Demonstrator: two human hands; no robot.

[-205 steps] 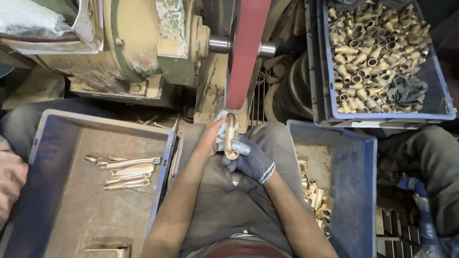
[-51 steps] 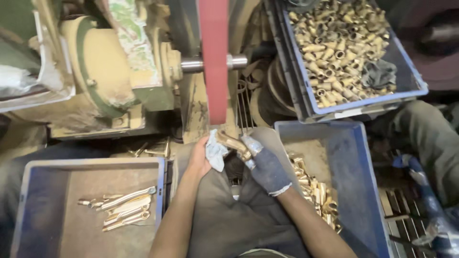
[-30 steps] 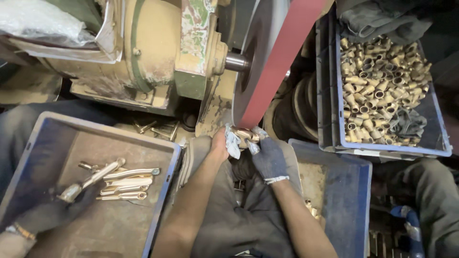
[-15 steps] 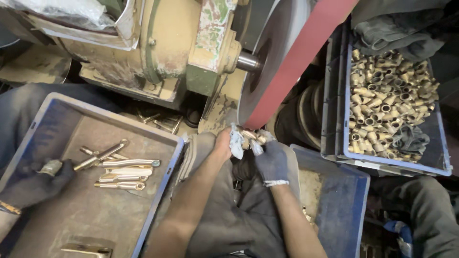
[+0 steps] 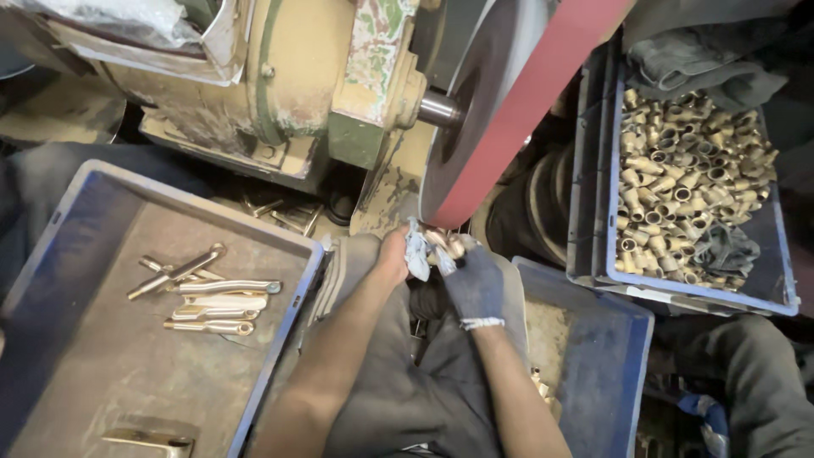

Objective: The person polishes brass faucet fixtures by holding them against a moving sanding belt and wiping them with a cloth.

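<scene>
Setting: cramped workshop floor, a worn grinding machine (image 5: pixel 280 93) driving a red sanding belt (image 5: pixel 530 102).
Left hand (image 5: pixel 397 254): bare, closed around a rag (image 5: pixel 416 253) and one end of a small brass part (image 5: pixel 447 247).
Right hand (image 5: pixel 475 280): gloved, gripping the same brass part just under the belt.
Nearby: blue tray (image 5: pixel 51 246) of finished handles (image 5: pixel 212 297); crate (image 5: pixel 678 293) of brass fittings (image 5: pixel 687 195).
Risk: fingers sit very near the belt; a slip could likely scrape the bare hand.
Risk: the loose rag could catch on the belt and drag the hand in.
</scene>
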